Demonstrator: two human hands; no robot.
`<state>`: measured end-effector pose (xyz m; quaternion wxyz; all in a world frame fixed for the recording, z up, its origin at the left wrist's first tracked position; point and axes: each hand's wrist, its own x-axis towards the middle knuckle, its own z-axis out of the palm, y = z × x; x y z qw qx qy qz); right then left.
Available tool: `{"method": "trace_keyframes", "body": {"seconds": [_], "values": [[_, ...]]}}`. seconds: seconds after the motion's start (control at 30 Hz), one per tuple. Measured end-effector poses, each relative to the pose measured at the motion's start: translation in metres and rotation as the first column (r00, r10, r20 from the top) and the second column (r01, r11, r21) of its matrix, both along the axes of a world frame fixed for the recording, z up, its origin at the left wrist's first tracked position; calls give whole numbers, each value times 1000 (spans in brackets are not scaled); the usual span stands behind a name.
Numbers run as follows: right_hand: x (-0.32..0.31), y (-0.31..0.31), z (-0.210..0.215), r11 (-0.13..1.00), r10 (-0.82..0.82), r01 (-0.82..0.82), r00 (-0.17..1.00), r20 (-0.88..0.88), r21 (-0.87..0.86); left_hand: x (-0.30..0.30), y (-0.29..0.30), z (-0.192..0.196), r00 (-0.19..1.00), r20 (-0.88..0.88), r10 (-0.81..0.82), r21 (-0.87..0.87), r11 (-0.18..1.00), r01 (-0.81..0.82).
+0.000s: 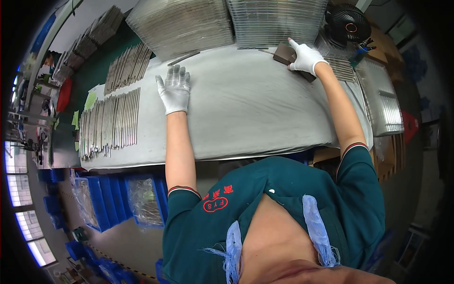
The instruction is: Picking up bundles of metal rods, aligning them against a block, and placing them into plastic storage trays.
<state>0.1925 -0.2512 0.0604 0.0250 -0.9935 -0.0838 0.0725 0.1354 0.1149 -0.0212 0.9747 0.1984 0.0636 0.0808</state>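
Note:
My left hand [175,89], in a white glove, lies flat with fingers spread on the grey cloth-covered table [246,118], holding nothing. A thin metal strip [183,58] lies just beyond its fingertips. My right hand [306,57], also gloved, grips a dark brown block [284,53] at the far right of the table, with the index finger pointing up. The block rests just below a large stack of shiny metal strips [276,21]. A second fanned stack of strips [179,26] stands beyond my left hand.
Rows of metal strips [109,123] lie on the left part of the table, with more rows [126,67] farther back. A black fan [347,23] stands at the far right. Metal trays [383,99] sit to the right. Blue bins [142,201] stand on the floor below.

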Motion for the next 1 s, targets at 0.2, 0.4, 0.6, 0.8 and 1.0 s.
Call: {"method": "trace_keyframes", "body": {"seconds": [0.2,0.4,0.6,0.8,1.0], "values": [[-4,25,19,1000,-1,2,998,67,-15,2,-4,4,999,-33,-7,32,999,8],[5,109,5,895,430,-445,879,204,34,4,-6,3,1000,7,-24,22,999,24],[16,127,9,869,490,-496,860,144,-1,1,-2,2,999,19,-26,-21,999,26],[21,57,7,864,502,-492,824,263,-107,2,-4,5,999,18,-33,-22,999,33],[18,25,-1,786,617,-569,745,254,-243,-1,-8,10,1000,4,11,168,986,-12]]}}
